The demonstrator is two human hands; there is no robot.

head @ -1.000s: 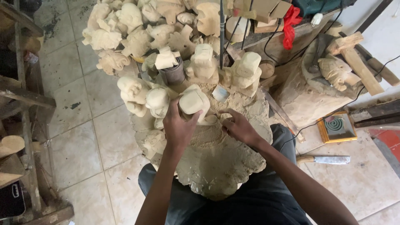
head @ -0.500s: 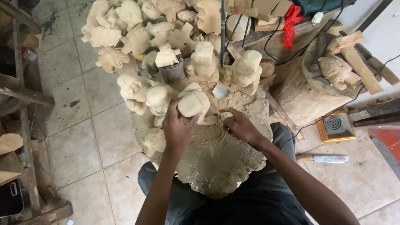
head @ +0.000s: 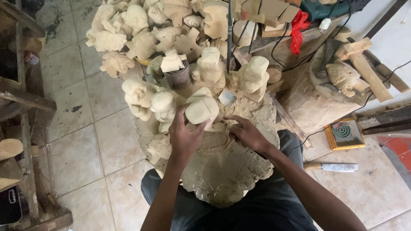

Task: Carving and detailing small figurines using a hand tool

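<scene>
A pale wooden carving (head: 201,109) stands on a dusty wooden work block (head: 222,171) between my knees. My left hand (head: 184,134) grips the carving from its near left side, fingers wrapped around it. My right hand (head: 246,132) rests on the block just right of the carving, fingers pinched together at its base; whether it holds a small tool I cannot tell. Sawdust covers the block around both hands.
Several unfinished pale carvings (head: 141,38) are piled on the tiled floor beyond the block. A metal tin (head: 179,77) stands among them. A knife (head: 334,167) and a yellow box (head: 344,134) lie at right beside a big log (head: 317,98). Wooden frames (head: 25,107) stand left.
My head has moved a little, so the view has shifted slightly. Both hands stay at the carving, with the right hand's fingers working at its base.
</scene>
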